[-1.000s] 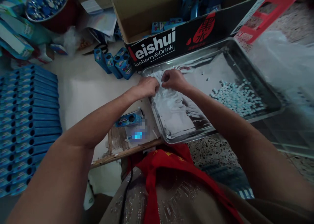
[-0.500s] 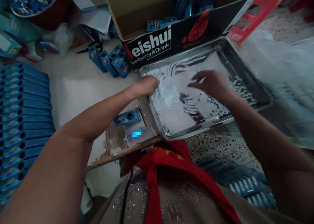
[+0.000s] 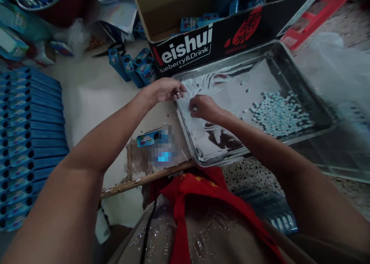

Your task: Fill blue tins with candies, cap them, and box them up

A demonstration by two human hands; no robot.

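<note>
A metal tray (image 3: 300, 81) dusted with white powder lies in front of me, with a heap of small pale blue tablets (image 3: 279, 113) at its right side. My left hand (image 3: 163, 90) hovers at the tray's left rim, fingers curled and pinching something small that I cannot make out. My right hand (image 3: 204, 108) rests inside the tray on the powder, fingers curled in a pinch near a tablet. A small blue box (image 3: 147, 138) lies on the table below my left hand.
A black cardboard carton (image 3: 202, 44) stands behind the tray. Several blue boxes (image 3: 133, 65) stand beside it. Rows of flat blue boxes (image 3: 29, 140) fill the left of the table. Clear plastic (image 3: 338, 75) lies at the right. The table's worn front edge (image 3: 144, 179) is close to me.
My right hand has come back from the tablet heap at the tray's right to the left part, close to my left hand. My left hand stayed at the rim.
</note>
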